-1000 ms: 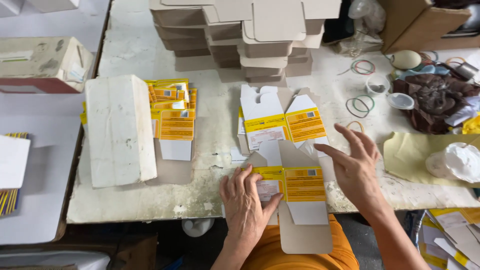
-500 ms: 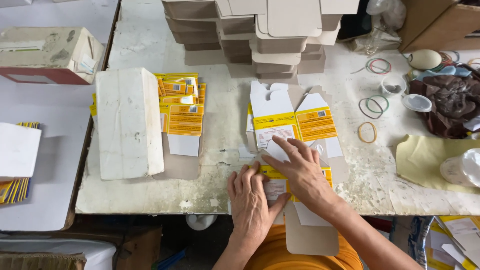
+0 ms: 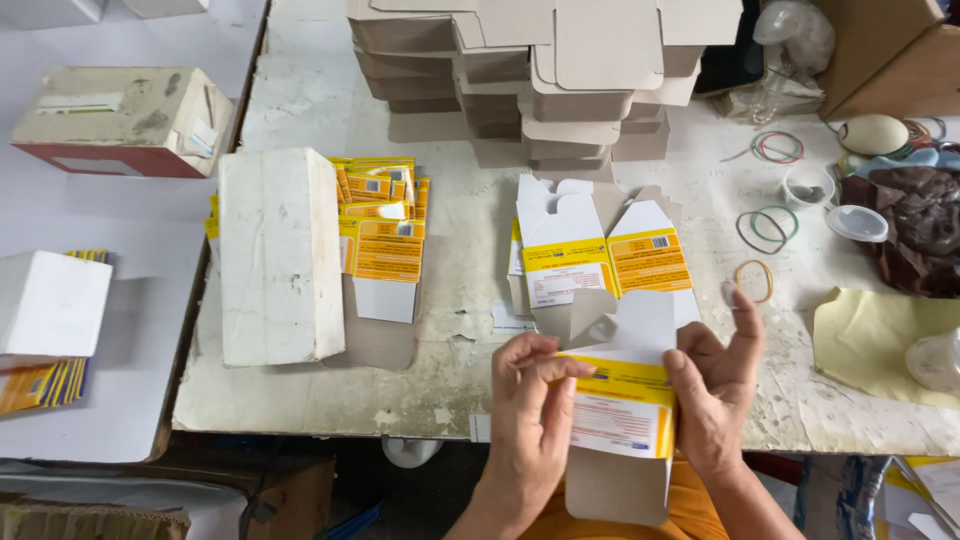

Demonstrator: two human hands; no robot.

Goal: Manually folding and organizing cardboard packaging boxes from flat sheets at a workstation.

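Two hands now hold one yellow-and-white carton blank (image 3: 622, 415) clear of the worktable (image 3: 300, 390) at lower centre of the frame; a second ago it lay flat on the flat blanks (image 3: 590, 255) just above. Left hand (image 3: 530, 420) pinches its left edge between thumb and fingers; right hand (image 3: 715, 390) grips the right edge, index finger raised. The blank appears partly opened, suggesting erection into a box has begun. Grey folded cartons (image 3: 560, 70) stand stacked at upper centre.

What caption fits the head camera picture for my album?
Both hands, left hand and right hand, hold a yellow-and-white carton above the table.
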